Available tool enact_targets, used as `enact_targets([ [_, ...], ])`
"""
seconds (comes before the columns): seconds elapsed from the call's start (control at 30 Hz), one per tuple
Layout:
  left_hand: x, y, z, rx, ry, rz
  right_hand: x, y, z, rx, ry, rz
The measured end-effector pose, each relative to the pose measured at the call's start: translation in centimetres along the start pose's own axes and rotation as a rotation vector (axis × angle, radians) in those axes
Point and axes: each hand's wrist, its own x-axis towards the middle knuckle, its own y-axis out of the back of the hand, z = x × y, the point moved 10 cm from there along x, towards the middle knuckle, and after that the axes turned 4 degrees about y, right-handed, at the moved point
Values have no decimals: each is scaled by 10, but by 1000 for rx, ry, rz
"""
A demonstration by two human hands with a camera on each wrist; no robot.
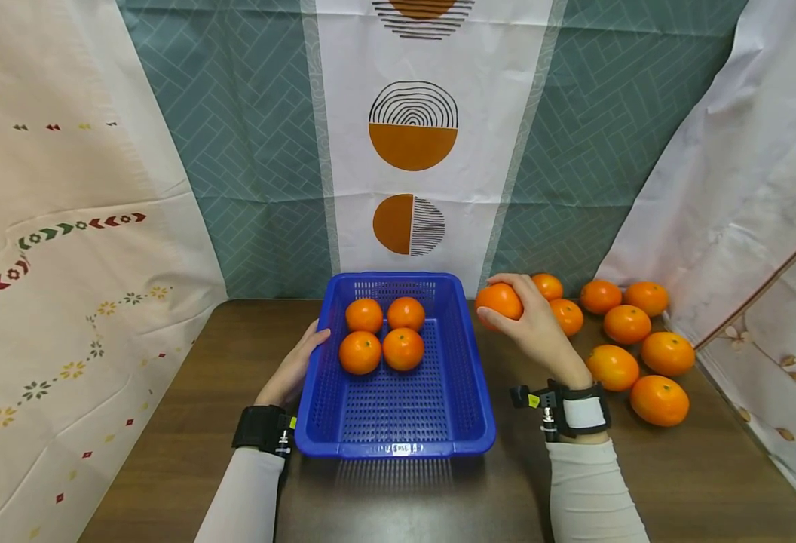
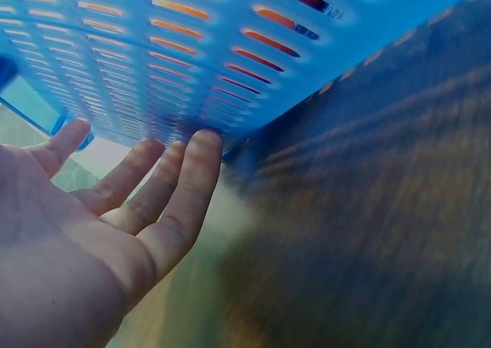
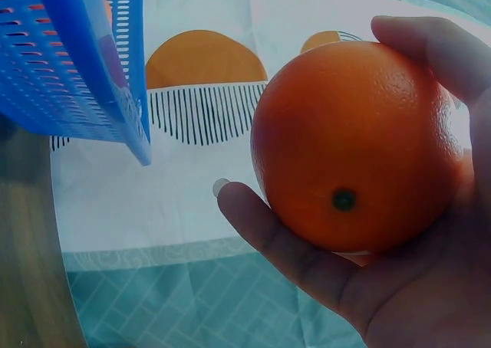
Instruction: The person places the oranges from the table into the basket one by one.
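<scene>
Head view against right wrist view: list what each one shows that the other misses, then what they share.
Head view only: four oranges in the basket, the loose oranges on the table, the left hand against the basket's side. Right wrist view only: the held orange's dark stem dot. Both: the right hand gripping that orange beside the basket.

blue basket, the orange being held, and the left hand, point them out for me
blue basket (image 1: 398,449), head view, on its near rim
held orange (image 3: 357,145), right wrist view, middle of its peel
left hand (image 1: 294,368), head view, back of the hand
</scene>
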Motion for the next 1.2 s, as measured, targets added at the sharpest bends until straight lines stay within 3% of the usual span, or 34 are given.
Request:
enact_targets([
  [0.2,0,0,0,9,-2,7,1,2,-11,4,31,4],
  [0.57,0,1,0,2,-2,10,16,-5,-49,-25,102,-73],
  [0.97,0,-1,1,4,-18,3,25,-58,-79,3,173,-240],
  [1.2,0,-2,2,0,-30,-7,28,-77,-89,9,181,-287],
])
